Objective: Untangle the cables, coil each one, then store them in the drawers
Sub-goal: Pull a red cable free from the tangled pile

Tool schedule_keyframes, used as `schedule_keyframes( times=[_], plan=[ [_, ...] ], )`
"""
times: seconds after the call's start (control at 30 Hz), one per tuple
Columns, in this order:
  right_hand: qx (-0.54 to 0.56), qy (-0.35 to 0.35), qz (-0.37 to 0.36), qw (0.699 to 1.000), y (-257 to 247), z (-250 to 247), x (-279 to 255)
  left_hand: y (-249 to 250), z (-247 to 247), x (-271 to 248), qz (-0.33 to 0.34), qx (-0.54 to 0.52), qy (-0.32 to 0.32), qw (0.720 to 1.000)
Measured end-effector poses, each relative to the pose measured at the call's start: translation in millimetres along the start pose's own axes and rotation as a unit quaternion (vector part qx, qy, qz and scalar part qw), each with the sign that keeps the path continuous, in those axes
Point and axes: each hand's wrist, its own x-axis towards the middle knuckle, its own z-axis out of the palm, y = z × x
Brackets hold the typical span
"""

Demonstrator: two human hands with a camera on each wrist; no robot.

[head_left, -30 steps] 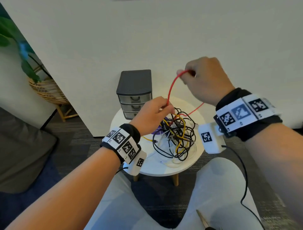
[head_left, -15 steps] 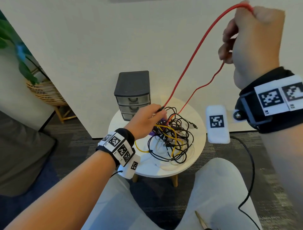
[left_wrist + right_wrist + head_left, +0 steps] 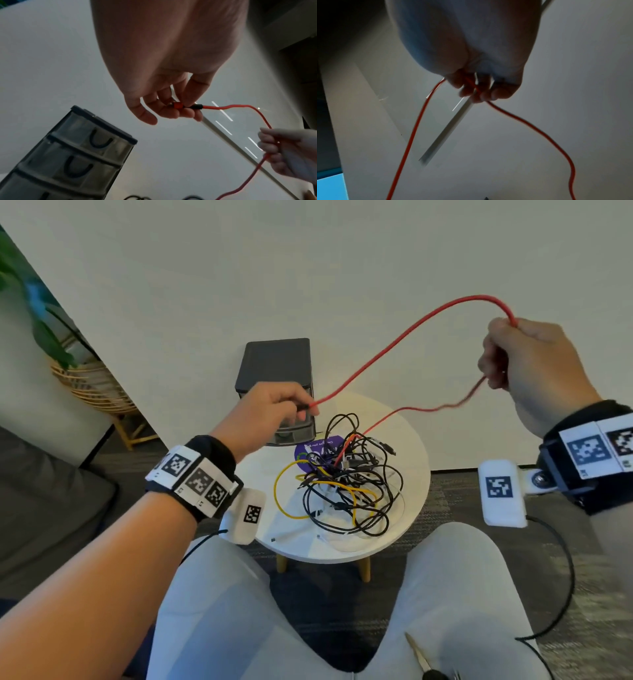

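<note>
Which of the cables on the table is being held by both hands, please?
The red cable. The left hand pinches its plug end and the right hand holds it farther along, lifted above the table; the black, yellow and white cables lie untouched in the pile.

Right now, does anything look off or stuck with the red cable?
Yes: the red cable runs from the left hand through the right hand, but its far end still sits in the cable pile on the table.
</note>
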Motion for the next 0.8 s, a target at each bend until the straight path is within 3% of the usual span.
schedule_keyframes(
  times=[0.13, 0.23, 0.37, 0.57, 0.63, 0.8],
  plan=[
    [-0.038, -0.143, 0.015, 0.989, 11, 3, -8, -16, 12, 2, -0.060, 0.103, -0.107, 0.987],
    [-0.108, -0.286, 0.047, 0.951, 28, 11, -17, -35, 18, 7, -0.104, 0.197, -0.162, 0.961],
    [-0.206, -0.445, 0.056, 0.870, 51, 25, -36, -48, 25, 10, -0.109, 0.246, -0.163, 0.949],
    [-0.211, -0.561, 0.112, 0.793, 78, 42, -51, -49, 49, 20, -0.039, 0.270, -0.158, 0.949],
    [-0.236, -0.544, 0.067, 0.803, 74, 45, -40, -48, 60, 23, -0.024, 0.278, -0.149, 0.949],
    [-0.230, -0.392, -0.037, 0.890, 71, 64, -2, -57, 76, 29, -0.023, 0.296, -0.127, 0.946]
  ],
)
